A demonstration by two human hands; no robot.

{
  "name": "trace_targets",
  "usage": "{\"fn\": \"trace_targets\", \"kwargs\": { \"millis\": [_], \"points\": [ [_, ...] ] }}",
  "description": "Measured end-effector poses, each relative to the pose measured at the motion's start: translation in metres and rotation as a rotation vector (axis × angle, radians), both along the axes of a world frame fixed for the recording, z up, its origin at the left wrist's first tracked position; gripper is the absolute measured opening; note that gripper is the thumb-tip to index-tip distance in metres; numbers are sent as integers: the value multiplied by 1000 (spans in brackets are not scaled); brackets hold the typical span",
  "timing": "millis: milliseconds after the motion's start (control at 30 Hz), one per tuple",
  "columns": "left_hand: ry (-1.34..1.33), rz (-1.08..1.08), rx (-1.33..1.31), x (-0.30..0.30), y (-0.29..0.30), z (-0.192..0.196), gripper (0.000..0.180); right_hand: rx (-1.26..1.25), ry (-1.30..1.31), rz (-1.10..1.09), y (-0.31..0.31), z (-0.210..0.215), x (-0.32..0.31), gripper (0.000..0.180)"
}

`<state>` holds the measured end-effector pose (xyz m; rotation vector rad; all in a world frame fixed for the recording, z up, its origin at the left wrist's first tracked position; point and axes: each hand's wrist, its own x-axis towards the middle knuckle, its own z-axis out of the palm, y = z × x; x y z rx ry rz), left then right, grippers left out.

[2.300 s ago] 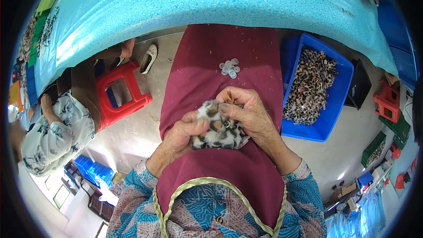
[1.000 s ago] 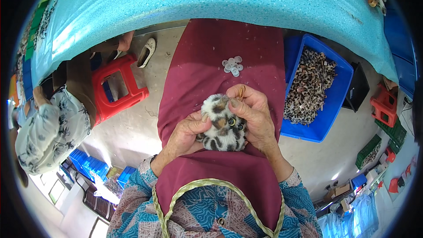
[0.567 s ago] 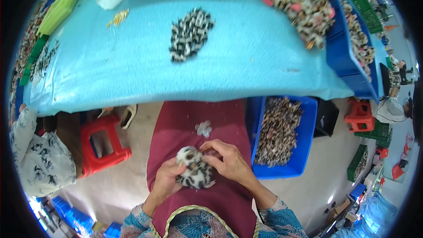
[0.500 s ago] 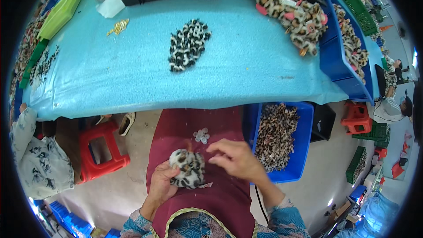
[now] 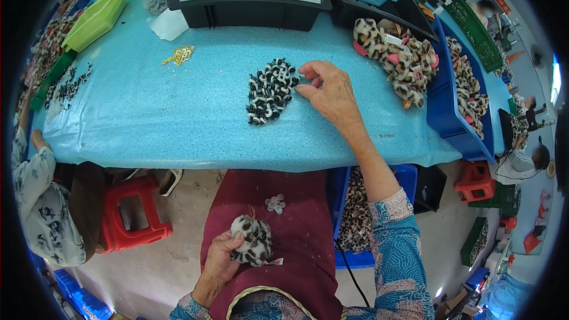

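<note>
A small plush toy (image 5: 253,242) with black, white and brownish spotted fur rests over my lap, a loop at its top and a white tag at its lower side. My left hand (image 5: 221,256) is closed around its left side, thumb on the fur. My right hand (image 5: 333,96) reaches over the table, thumb and forefinger apart at the right edge of a pile of small black-and-white parts (image 5: 269,96). Nothing shows between those fingers. Several whitish translucent discs (image 5: 275,204) lie on my maroon apron (image 5: 296,225), just above the toy.
Yellow rings (image 5: 180,54) lie on the blue table (image 5: 201,118). Spotted plush pieces (image 5: 400,59) are heaped near a blue bin (image 5: 453,104) at the right. A black tray (image 5: 255,18) stands at the back. Another person's sleeve (image 5: 50,201) and a red stool (image 5: 133,216) are at the left.
My right hand has moved from beside the toy up and forward to the black-and-white pile. My left hand still holds the toy. The view has shifted, showing more of the table's far side.
</note>
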<state>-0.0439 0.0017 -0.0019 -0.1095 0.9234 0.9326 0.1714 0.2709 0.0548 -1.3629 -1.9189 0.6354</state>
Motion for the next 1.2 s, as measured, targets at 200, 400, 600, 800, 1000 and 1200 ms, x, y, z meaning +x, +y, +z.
{"fn": "trace_targets", "kwargs": {
  "millis": [200,400,600,800,1000,1200],
  "points": [
    [32,-18,17,-3,-4,-10,30,3,-202,-48,2,-3,-9,21],
    [9,26,-35,1,-8,-1,28,131,-139,36,-1,-13,6,12],
    [-155,-12,25,2,-4,-5,33,-113,404,83,-44,25,23,11],
    [-110,27,-66,9,-4,3,34,-751,687,245,-148,17,12,16],
    [-106,25,-92,12,-7,8,34,-912,705,277,-207,-16,-1,18],
    [-31,-111,-24,18,-4,6,32,-966,740,199,-227,-33,-11,18]
  ]
}}
